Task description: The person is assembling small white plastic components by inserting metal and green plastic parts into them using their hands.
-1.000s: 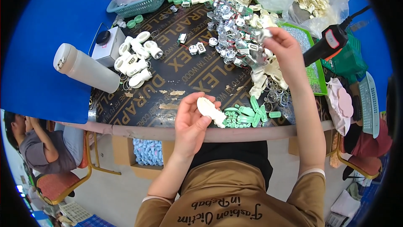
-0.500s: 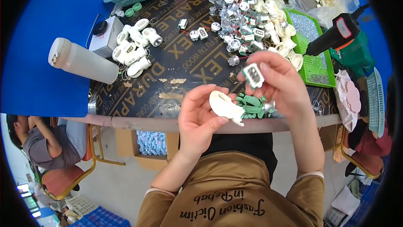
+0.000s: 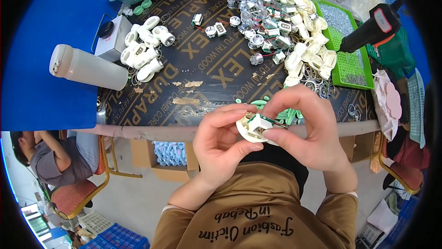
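At the table's front edge, my left hand (image 3: 218,140) grips a cream plastic casing half (image 3: 245,133), its hollow side up. My right hand (image 3: 313,131) pinches a white battery-box module (image 3: 260,123) with a green circuit board, held against the casing. Whether the module is fully seated cannot be seen, as fingers cover part of it. Small green plastic parts (image 3: 291,114) lie on the table just behind my hands. Farther back is a heap of clear lenses wired to white modules (image 3: 258,23), next to a pile of cream casings (image 3: 313,60).
A green tray (image 3: 340,76) of tiny metal pieces stands at right, a black electric screwdriver (image 3: 370,28) over it. Left are a white bottle (image 3: 90,70), a box with a black knob (image 3: 114,39) and assembled keychain lights (image 3: 146,51). A person (image 3: 50,157) sits at far left.
My right hand has moved left and down, bringing the module from above onto the casing in my left hand. The casing has turned so that its hollow side shows.
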A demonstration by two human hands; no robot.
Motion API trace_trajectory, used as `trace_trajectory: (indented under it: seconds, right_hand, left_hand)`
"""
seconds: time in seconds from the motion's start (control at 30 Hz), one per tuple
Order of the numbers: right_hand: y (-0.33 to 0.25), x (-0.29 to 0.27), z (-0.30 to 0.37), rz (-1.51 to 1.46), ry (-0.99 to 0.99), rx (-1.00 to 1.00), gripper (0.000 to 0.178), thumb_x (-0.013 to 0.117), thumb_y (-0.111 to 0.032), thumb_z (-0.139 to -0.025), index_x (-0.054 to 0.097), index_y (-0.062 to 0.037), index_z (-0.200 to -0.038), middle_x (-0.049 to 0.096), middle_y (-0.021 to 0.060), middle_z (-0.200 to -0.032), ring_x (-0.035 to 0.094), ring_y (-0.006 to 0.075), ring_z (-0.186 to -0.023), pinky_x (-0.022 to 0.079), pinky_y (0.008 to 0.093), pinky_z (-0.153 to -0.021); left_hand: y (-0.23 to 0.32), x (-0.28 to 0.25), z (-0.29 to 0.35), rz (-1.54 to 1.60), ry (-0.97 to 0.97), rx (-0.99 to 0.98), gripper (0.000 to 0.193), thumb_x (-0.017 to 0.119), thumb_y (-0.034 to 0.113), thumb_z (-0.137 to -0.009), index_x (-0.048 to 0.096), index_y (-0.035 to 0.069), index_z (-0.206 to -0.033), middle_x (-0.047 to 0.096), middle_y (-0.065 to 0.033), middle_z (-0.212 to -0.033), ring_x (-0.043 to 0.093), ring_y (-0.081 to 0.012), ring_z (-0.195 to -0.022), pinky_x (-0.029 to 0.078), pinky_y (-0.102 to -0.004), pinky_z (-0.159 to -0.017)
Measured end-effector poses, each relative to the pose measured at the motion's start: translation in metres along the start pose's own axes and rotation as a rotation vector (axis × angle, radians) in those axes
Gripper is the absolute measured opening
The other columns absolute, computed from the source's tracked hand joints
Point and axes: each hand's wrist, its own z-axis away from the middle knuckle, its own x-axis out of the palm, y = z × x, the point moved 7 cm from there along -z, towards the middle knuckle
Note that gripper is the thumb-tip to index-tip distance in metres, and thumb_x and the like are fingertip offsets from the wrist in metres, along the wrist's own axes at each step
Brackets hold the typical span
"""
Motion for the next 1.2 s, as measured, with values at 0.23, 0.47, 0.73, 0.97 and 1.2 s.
trace_trajectory:
  seconds: [0.23,0.47,0.73,0.97,1.2]
  right_hand:
    - [0.003,0.002,0.0,0.009,-0.009,0.048,0.021,0.069,-0.001,-0.068,0.061,-0.0041,-0.088,0.061,0.0053,-0.08,0.057,0.0167,-0.068,0.044,0.0277,-0.064]
    - [0.002,0.001,0.0,0.024,-0.013,0.039,0.02,0.068,-0.002,-0.069,0.063,-0.005,-0.088,0.062,0.0047,-0.079,0.058,0.0167,-0.067,0.043,0.0277,-0.064]
    - [0.003,0.005,0.0,0.042,-0.046,-0.018,0.02,0.069,0.0,-0.065,0.067,-0.002,-0.085,0.065,0.0072,-0.081,0.058,0.019,-0.071,0.043,0.029,-0.066]
    - [0.0,0.01,0.0,0.122,-0.15,-0.124,0.03,0.071,-0.004,-0.067,0.066,-0.0051,-0.097,0.062,0.0075,-0.093,0.058,0.0217,-0.075,0.044,0.0304,-0.068]
    - [0.002,0.011,0.017,0.255,0.042,-0.174,0.034,0.07,0.0,-0.065,0.06,-0.003,-0.097,0.059,0.0111,-0.094,0.058,0.0269,-0.077,0.048,0.0338,-0.065]
  left_hand:
    - [0.001,0.0,0.001,-0.043,0.003,0.016,0.049,0.07,-0.008,-0.071,0.044,-0.002,-0.113,0.045,-0.0207,-0.12,0.052,-0.0256,-0.109,0.049,-0.0348,-0.088]
    - [0.003,0.001,0.001,-0.058,0.007,0.002,0.049,0.07,-0.01,-0.069,0.047,-0.002,-0.111,0.046,-0.0202,-0.119,0.053,-0.0256,-0.108,0.051,-0.0345,-0.086]
    - [-0.001,-0.004,0.002,-0.066,0.048,0.005,0.046,0.07,-0.01,-0.069,0.049,-0.002,-0.109,0.05,-0.02,-0.114,0.055,-0.0254,-0.105,0.053,-0.0351,-0.084]
    - [-0.001,-0.007,0.001,-0.068,0.062,-0.068,0.049,0.069,-0.009,-0.071,0.048,-0.002,-0.114,0.051,-0.0164,-0.111,0.057,-0.0212,-0.099,0.054,-0.0317,-0.081]
    - [0.012,-0.005,-0.01,-0.374,0.009,-0.184,0.028,0.07,0.001,-0.073,0.063,0.0,-0.1,0.053,-0.0098,-0.105,0.059,-0.0185,-0.09,0.052,-0.0281,-0.076]
